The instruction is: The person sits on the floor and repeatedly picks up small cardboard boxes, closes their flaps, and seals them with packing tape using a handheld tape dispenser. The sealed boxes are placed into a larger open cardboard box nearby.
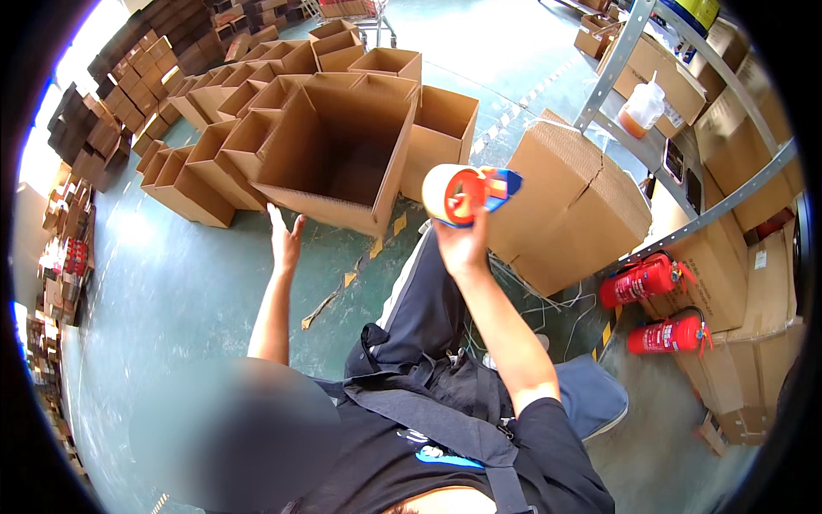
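A packing-tape dispenser (472,194), orange and blue with a roll of tape on it, is held up in my right hand (461,244). My left hand (284,239) has its fingers apart and is at the lower left edge of a large cardboard box (321,204); whether it touches the box I cannot tell. That box is open at the top and tilted towards me, its inside in shadow. Just right of the dispenser stands a closed-up cardboard carton (559,212).
Rows of open cardboard boxes (202,186) stand behind the large box. At right is a metal shelf (719,215) with a plastic bottle (642,106) and a phone (673,159). Red fire extinguishers (642,281) are below it. Loose strapping (546,299) lies near my legs.
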The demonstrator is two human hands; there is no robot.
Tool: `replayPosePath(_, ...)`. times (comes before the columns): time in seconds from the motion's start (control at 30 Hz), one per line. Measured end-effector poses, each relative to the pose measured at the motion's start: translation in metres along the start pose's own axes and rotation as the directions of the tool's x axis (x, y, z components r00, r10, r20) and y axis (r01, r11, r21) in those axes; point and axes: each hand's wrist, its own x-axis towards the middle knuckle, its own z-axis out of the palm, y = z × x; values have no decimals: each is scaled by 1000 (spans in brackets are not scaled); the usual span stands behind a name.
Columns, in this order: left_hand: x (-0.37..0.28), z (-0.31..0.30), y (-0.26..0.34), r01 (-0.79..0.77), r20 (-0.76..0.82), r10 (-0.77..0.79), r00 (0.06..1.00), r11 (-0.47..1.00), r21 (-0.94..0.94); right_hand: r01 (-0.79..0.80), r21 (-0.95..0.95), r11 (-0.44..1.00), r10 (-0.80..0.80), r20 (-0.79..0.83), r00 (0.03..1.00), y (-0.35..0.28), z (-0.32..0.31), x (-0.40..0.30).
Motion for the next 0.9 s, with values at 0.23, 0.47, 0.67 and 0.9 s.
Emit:
replayPosePath(0.23,-12,131,-21,811,679,-462,570,184,-555,194,-503,842,-227,-6,974,-138,-95,-20)
replayPosePath(0.47,18,167,84,792,669,-425,610,293,-536,102,-845,-525,-425,364,829,-258,-170,23)
replayPosePath(0.67,-19,157,253,-50,290,478,829,581,-813,-68,-687,-723,-386,320,865,-287,-204,67)
replayPosePath(0.9,-18,295,385,-640,199,913,357,394,-659,108,-680,-725,-350,498,793,-261,-199,28)
